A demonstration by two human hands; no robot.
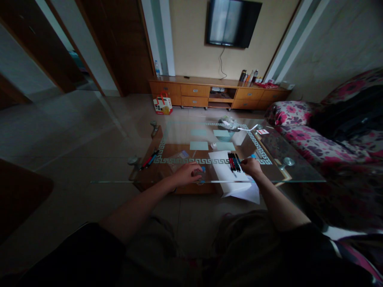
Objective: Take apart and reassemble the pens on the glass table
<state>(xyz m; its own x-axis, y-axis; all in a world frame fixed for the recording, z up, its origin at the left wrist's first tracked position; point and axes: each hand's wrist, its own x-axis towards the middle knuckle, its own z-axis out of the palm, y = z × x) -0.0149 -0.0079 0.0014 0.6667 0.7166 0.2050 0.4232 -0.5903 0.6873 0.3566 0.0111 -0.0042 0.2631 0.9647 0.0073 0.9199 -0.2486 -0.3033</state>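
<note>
My left hand [190,173] rests at the near edge of the glass table, its fingers curled round a small clear thing with some blue, which I cannot make out. To its right, a row of pens [233,162], black with some red and blue, lies side by side on white paper [220,167]. At the right end of this row, my right hand [252,166] is closed, its fingertips pinched on a dark pen [238,162]; they partly hide its end. Below the glass, more paper sheets [249,193] stick out toward me.
The glass table [176,135] has metal supports and a patterned border. More pens [149,160] lie at its left. A plastic bag [229,122] sits toward the far side, near a red and white card [262,131]. A flowered sofa [311,147] stands to the right.
</note>
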